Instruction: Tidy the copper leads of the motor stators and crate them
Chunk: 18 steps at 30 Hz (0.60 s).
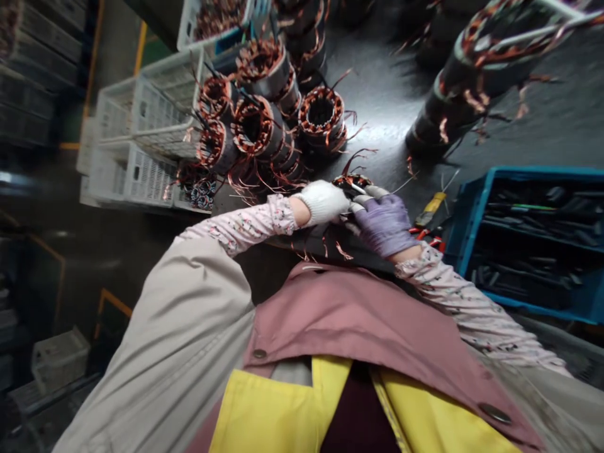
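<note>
Yellow collar lining (278, 402) and a dusty-pink smock front (349, 314), closest to the lens, along the bottom of the view. Just past them, above the lap, a small wound stator (352, 182): copper coils around a dark core, loose copper leads curling up from it, held between both hands. Left hand (323, 202), in a white knit glove, closed around the near edge of the stator. Right hand (383, 225), in a purple coated glove with grey fingertips (375, 192), just beside the left, in a narrow pinch on a thin white sliver (357, 189), its end against the coils; whether tool or insulation, too small to tell.

Floral pink sleeves (245, 223) on both forearms, a beige sleeve (189, 302) over the left upper arm. Copper wire snippets (342, 250) scattered along a dark edge under the wrists. Near the right hand, a yellow-handled tool (431, 211) and red-handled pliers (425, 238), then a blue crate (461, 239) packed with long dark parts. Ahead, on a dark work surface (382, 107), a cluster of wound stators (257, 126) in short stacks, leads splayed outward. Farther right, a tall stator stack (472, 82), leaning in the wide-angle view. Left of the cluster, white slatted plastic crates (136, 119); beyond them, grey crates (33, 82) in a row.
</note>
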Motion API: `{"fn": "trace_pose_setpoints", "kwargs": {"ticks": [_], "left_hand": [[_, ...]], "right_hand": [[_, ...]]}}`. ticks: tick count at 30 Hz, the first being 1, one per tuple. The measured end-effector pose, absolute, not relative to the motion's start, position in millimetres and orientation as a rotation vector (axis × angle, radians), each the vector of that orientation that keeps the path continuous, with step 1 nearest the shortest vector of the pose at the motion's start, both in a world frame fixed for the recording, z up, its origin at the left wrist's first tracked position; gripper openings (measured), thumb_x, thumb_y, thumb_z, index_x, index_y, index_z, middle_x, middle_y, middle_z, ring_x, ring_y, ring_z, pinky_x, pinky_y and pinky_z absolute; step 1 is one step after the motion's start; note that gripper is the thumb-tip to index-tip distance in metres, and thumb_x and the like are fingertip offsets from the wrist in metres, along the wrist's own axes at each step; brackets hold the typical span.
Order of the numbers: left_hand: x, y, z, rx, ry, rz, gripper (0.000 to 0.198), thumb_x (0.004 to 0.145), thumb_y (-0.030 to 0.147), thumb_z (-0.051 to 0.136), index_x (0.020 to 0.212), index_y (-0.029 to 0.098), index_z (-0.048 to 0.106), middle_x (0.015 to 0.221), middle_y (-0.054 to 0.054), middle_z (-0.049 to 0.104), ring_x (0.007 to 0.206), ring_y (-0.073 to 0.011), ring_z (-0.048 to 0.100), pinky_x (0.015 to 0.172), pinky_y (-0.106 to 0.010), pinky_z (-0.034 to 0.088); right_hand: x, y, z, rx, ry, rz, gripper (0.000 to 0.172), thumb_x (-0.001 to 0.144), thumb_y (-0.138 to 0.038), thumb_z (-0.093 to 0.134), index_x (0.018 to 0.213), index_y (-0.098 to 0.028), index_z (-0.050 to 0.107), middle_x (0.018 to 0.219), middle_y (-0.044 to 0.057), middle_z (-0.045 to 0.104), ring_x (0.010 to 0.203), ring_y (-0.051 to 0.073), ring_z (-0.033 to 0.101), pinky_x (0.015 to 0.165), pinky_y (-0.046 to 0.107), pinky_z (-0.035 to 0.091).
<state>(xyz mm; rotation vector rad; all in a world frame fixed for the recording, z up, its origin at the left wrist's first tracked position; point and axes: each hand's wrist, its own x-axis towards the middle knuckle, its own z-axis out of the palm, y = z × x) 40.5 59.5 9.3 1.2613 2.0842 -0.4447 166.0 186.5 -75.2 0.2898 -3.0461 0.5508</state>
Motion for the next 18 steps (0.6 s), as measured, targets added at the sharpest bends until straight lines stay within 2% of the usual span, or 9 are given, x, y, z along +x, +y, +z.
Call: {"fn": "trace_pose_setpoints", "kwargs": {"ticks": [2,5,8,10,11,13,15,16,18], "left_hand": [[31.4,64.2,7.1,1.23,2.04,-0.419,0.03,0.09,0.037,0.066,0.106,0.016,0.078,0.099,-0.013,0.075,0.097,-0.0272,0.07,0.081,-0.032,0.05],[39.6,64.2,5.4,1.085,1.978,-0.097,0.026,0.093,0.03,0.062,0.101,0.011,0.077,0.095,-0.01,0.076,0.091,-0.0203,0.067,0.081,-0.029,0.049],[70.3,59.1,10.9,1.011,1.764,0.263,0.016,0.093,0.027,0.064,0.098,0.016,0.075,0.096,-0.002,0.077,0.087,-0.014,0.067,0.078,-0.022,0.051],[87.3,55.2,16.0,1.074,1.694,0.514,0.019,0.096,0.029,0.062,0.094,0.016,0.075,0.1,-0.003,0.076,0.092,-0.0139,0.068,0.082,-0.021,0.053],[91.4,53.3,17.5,1.113,1.805,0.595,0.023,0.099,0.03,0.058,0.097,0.015,0.075,0.106,-0.005,0.075,0.096,-0.0151,0.069,0.087,-0.023,0.053],[91.3,49.6,16.1,1.236,2.097,0.547,0.031,0.101,0.035,0.053,0.106,0.015,0.076,0.122,-0.011,0.071,0.109,-0.0214,0.067,0.096,-0.031,0.053],[85.9,47.6,7.6,1.348,2.251,0.263,0.029,0.099,0.037,0.056,0.108,0.019,0.077,0.131,-0.013,0.068,0.12,-0.0281,0.064,0.105,-0.041,0.05],[83.7,47.9,0.8,1.365,2.249,0.135,0.027,0.098,0.036,0.057,0.108,0.021,0.077,0.132,-0.012,0.068,0.124,-0.0296,0.063,0.107,-0.043,0.048],[82.8,51.7,-15.5,1.326,2.235,-0.016,0.03,0.098,0.033,0.054,0.118,0.024,0.075,0.13,-0.011,0.07,0.125,-0.0259,0.064,0.107,-0.038,0.049]], "right_hand": [[162.6,181.6,-74.0,0.248,-3.072,0.618,0.032,0.091,-0.034,0.061,0.116,-0.017,0.073,0.122,0.016,0.071,0.129,0.04,0.052,0.103,0.056,0.041],[154.8,177.7,-72.5,0.159,-3.127,0.736,0.029,0.094,-0.031,0.057,0.112,-0.016,0.074,0.121,0.018,0.071,0.13,0.04,0.052,0.105,0.056,0.043],[154.9,182.2,-73.6,-0.143,-3.166,0.814,0.03,0.096,-0.031,0.053,0.103,-0.015,0.077,0.122,0.021,0.071,0.123,0.037,0.059,0.1,0.051,0.05],[163.2,193.7,-77.7,-0.155,-3.084,0.877,0.027,0.092,-0.03,0.055,0.099,-0.021,0.079,0.116,0.018,0.074,0.118,0.035,0.064,0.095,0.049,0.055],[168.1,201.9,-81.2,0.045,-2.989,0.94,0.028,0.09,-0.03,0.055,0.105,-0.026,0.079,0.113,0.014,0.075,0.118,0.035,0.065,0.095,0.05,0.056],[174.0,218.7,-88.7,0.022,-2.695,1.027,0.032,0.09,-0.035,0.054,0.111,-0.033,0.077,0.113,0.012,0.076,0.115,0.034,0.068,0.098,0.052,0.055],[169.5,228.2,-91.4,-0.24,-2.481,1.195,0.032,0.088,-0.04,0.055,0.111,-0.035,0.077,0.113,0.013,0.077,0.11,0.035,0.071,0.097,0.052,0.056],[162.6,228.0,-89.1,-0.365,-2.409,1.306,0.032,0.087,-0.042,0.055,0.109,-0.034,0.078,0.111,0.013,0.077,0.107,0.035,0.073,0.095,0.052,0.057],[139.9,218.0,-77.9,-0.533,-2.38,1.524,0.032,0.086,-0.045,0.055,0.103,-0.032,0.079,0.107,0.011,0.078,0.103,0.033,0.074,0.093,0.051,0.058]]}}
